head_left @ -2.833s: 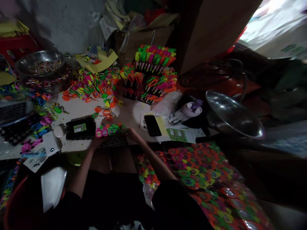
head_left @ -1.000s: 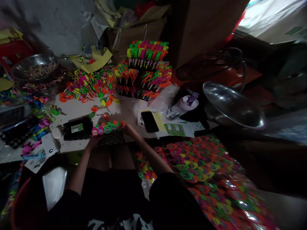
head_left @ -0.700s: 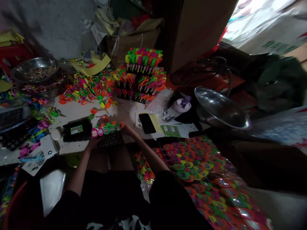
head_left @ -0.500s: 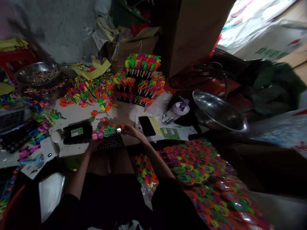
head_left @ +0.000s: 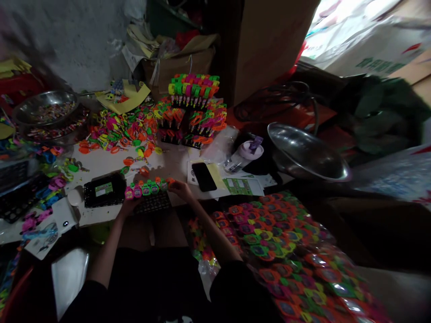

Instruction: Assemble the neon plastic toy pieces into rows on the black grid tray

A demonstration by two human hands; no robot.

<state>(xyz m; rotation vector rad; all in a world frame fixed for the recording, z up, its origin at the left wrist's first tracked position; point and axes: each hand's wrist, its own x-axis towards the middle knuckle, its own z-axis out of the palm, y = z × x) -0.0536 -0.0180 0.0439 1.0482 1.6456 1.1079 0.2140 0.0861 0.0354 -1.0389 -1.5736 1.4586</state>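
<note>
White cluttered counter (head_left: 101, 161), black perforated plastic tray (head_left: 153, 202) at its six o'clock edge, row of small neon toy watches (head_left: 145, 188) on it, left hand (head_left: 127, 206) fingers gripping nine o'clock end, right hand (head_left: 180, 189) fingers pinching three o'clock end.
</note>
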